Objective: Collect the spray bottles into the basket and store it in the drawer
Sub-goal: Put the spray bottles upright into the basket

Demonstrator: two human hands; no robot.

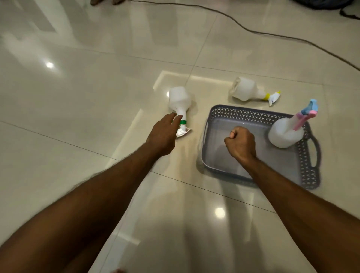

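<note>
A grey perforated basket (253, 115) sits on the tiled floor at centre right. In its far right corner stands a white spray bottle with a pink and blue trigger (285, 134). A white bottle with a green collar (179, 99) lies on the floor left of the basket, nozzle toward me. My left hand (162, 134) reaches over its neck, fingers apart and touching it, not closed around it. Another white bottle with a yellow collar (246, 89) lies beyond the basket. My right hand (240, 143) hovers over the basket as a closed fist, holding nothing.
A dark cable (272, 35) snakes across the glossy floor at the back right. A dark bag (323, 3) lies at the top right corner. Someone's feet (105, 2) show at the top edge. No drawer is in view.
</note>
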